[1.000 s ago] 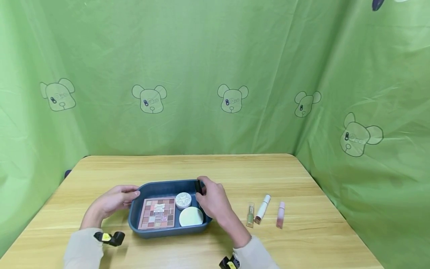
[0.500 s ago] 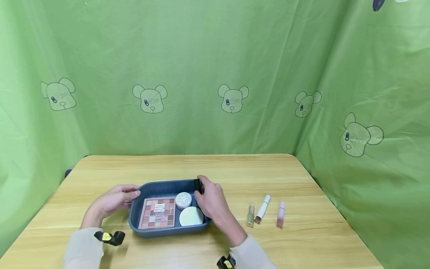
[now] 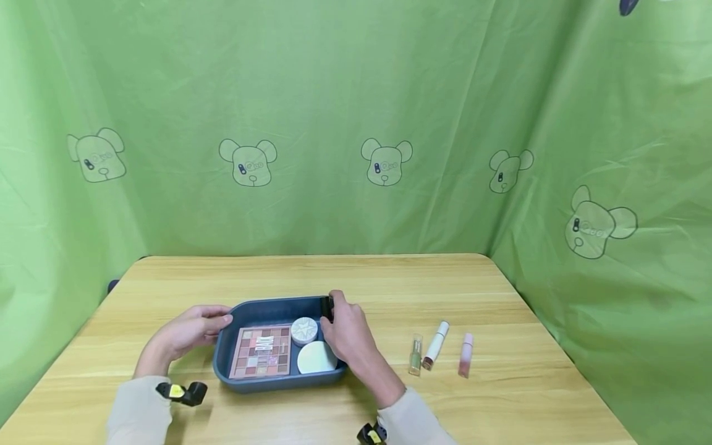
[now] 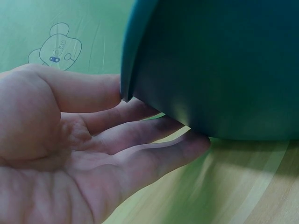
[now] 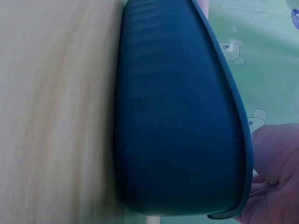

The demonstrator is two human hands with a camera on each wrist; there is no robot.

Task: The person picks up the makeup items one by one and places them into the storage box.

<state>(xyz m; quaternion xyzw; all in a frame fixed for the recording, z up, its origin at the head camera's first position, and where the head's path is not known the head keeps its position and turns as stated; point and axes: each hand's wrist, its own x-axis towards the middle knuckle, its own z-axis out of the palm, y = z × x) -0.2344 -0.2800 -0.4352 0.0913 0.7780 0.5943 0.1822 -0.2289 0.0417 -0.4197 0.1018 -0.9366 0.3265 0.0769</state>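
Observation:
A blue oval tray (image 3: pixel 278 385) stands on the wooden table. My left hand (image 3: pixel 186 334) holds its left end, thumb at the rim; in the left wrist view the fingers (image 4: pixel 154 158) lie against the outer wall. Over the tray's right end, my right hand (image 3: pixel 353 337) pinches a small black item (image 3: pixel 327 307) at the far right corner; its kind cannot be made out. Inside the tray lie an eyeshadow palette (image 3: pixel 261 352), a round white jar with a star lid (image 3: pixel 304 331) and a white round compact (image 3: pixel 316 358). The tray wall hides the black item in the right wrist view.
To the right of the tray, three tubes lie on the table (image 3: pixel 528 395): a green-tinted clear lip gloss tube (image 3: pixel 415 355), a white-capped tube (image 3: pixel 436 346) and a pink tube (image 3: pixel 465 355). Green curtains (image 3: pixel 311 93) enclose the back and sides.
The right hand has shifted slightly left and toward the tray's far corner, with the black item turning more upright against the wall. The left hand stays in place.

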